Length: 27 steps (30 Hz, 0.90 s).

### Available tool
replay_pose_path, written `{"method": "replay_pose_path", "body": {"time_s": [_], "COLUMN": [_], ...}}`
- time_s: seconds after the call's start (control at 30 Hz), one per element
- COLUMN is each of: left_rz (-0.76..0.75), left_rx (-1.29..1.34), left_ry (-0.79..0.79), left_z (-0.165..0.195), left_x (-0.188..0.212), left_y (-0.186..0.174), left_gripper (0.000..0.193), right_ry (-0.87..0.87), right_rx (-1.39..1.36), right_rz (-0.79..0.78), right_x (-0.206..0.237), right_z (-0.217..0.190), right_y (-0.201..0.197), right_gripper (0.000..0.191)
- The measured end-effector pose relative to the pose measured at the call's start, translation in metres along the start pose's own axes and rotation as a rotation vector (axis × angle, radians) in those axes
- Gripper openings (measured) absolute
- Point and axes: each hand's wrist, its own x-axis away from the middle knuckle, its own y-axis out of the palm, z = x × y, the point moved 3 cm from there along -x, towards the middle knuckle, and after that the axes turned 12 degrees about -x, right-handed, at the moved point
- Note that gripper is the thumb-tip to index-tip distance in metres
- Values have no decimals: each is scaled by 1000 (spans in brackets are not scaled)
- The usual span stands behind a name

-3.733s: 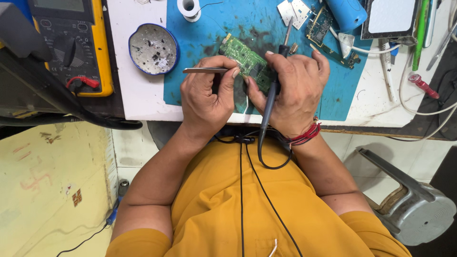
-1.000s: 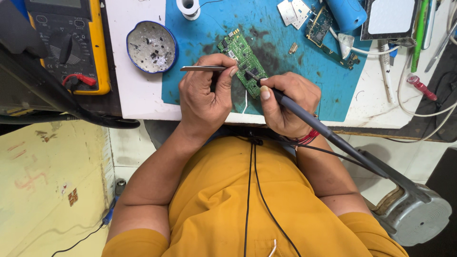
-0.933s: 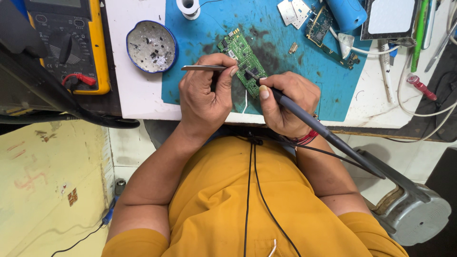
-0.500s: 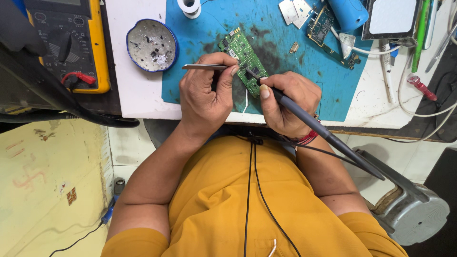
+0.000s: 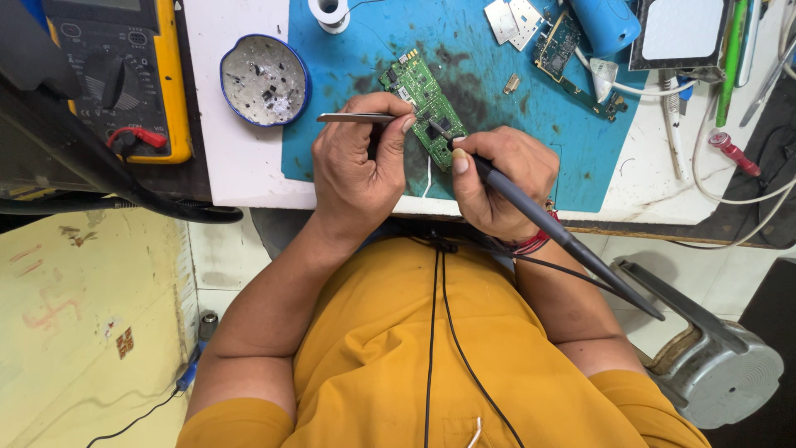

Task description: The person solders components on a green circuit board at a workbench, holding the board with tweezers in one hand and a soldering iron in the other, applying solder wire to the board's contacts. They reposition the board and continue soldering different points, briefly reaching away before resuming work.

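My left hand [image 5: 356, 166] pinches slim metal tweezers [image 5: 352, 118], and their tips reach toward a narrow green circuit board [image 5: 414, 87] lying on a blue work mat [image 5: 348, 58]. My right hand [image 5: 497, 178] grips a dark grey soldering iron [image 5: 572, 245] like a pen. Its tip touches the lower end of the board, right next to the tweezers. The iron's handle slants down to the right over the table edge. Both hands rest on the mat's near edge.
A blue-rimmed dish [image 5: 264, 80] with bits of debris sits left of the mat on the white table [image 5: 240, 158]. A yellow multimeter [image 5: 124, 75] lies far left. A solder spool [image 5: 329, 12], another board [image 5: 560, 41], metal shields [image 5: 514, 17] and cables lie at the back. A grey stool [image 5: 713, 365] stands lower right.
The soldering iron's handle swung from pointing at my chest to slanting down right, with the grip changed to pen-like. Over the last second the hands have hardly moved.
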Motion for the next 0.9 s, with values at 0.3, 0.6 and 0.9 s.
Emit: {"method": "replay_pose_path", "body": {"time_s": [0.3,0.6,0.9], "left_rz": [6,5,-1], "left_rx": [-2,-4,8], "left_ry": [25,10,-4], "left_z": [-1,-1,-1], "left_x": [0,0,0], "left_y": [0,0,1], "left_gripper": [8,8,8], "right_ry": [-19,-16,-6], "right_rx": [6,20,14], "right_rz": [-7,-2,-17], "right_x": [-1,-1,-1], "right_z": [-2,-1,0], "right_y": [0,1,0], "right_gripper": [8,8,8]}}
